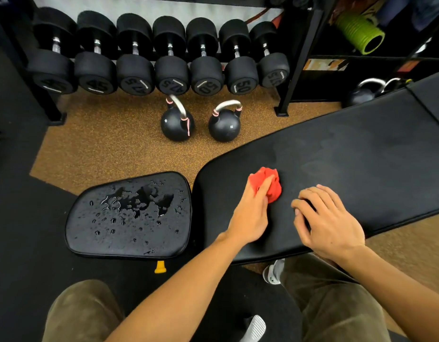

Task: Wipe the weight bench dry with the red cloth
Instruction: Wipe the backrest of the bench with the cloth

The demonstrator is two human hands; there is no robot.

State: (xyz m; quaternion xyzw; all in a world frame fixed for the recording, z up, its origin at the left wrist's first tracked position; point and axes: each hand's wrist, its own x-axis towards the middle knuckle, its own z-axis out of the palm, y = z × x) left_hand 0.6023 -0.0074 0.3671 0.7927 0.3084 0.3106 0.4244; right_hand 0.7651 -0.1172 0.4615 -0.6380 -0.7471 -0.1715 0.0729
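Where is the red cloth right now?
In the head view, the red cloth is bunched in the left hand on the long bench pad, near its rounded end, between the wet seat pad and the right hand.

**gymrat_k:** Light's pretty even, coming from overhead (soft sheen on the black counter (349, 149), tiny white glints in the puddle (139, 203)). Bright enough in the middle.

**dee_lifts:** Yeah, but the corners go dark, and the wide lens bows the rack post (298, 60) near the edge. The left hand (250, 215) looks a bit smeared; the dumbbells (171, 70) are sharp enough to read the numbers.
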